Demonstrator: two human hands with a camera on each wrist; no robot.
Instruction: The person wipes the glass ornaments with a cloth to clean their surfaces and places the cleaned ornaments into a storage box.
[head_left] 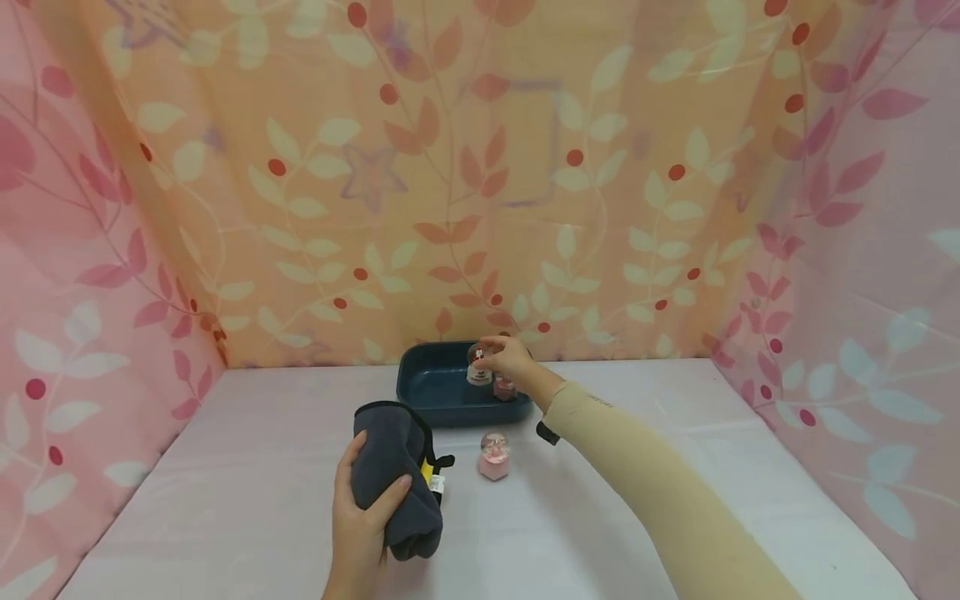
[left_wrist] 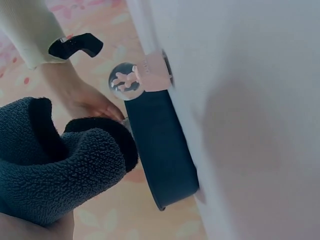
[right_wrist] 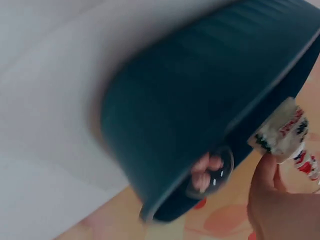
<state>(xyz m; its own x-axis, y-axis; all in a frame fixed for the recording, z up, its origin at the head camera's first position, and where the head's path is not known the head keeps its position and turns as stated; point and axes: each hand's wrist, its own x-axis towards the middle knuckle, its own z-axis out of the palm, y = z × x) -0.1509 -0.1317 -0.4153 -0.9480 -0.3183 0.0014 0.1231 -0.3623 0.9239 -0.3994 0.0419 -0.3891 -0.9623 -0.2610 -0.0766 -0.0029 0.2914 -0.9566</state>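
My left hand (head_left: 358, 525) grips a folded dark grey towel (head_left: 390, 475) with black edging, a white label and a bit of yellow showing, above the table in front of the tray. My right hand (head_left: 517, 362) pinches a snow globe with a white base (right_wrist: 282, 132) and red figure, at the dark blue tray (head_left: 457, 415). Whether its base touches the tray floor I cannot tell. Beside it in the tray is a pink snow globe (head_left: 505, 388). Another pink snow globe (head_left: 494, 460) stands upright on the table, between the towel and my right sleeve.
The tray stands at the back of the white table (head_left: 247, 467), close to the patterned orange curtain (head_left: 315, 208). Pink patterned curtains (head_left: 67, 317) hang along the left and right sides. A black band (left_wrist: 75, 46) is on my right wrist.
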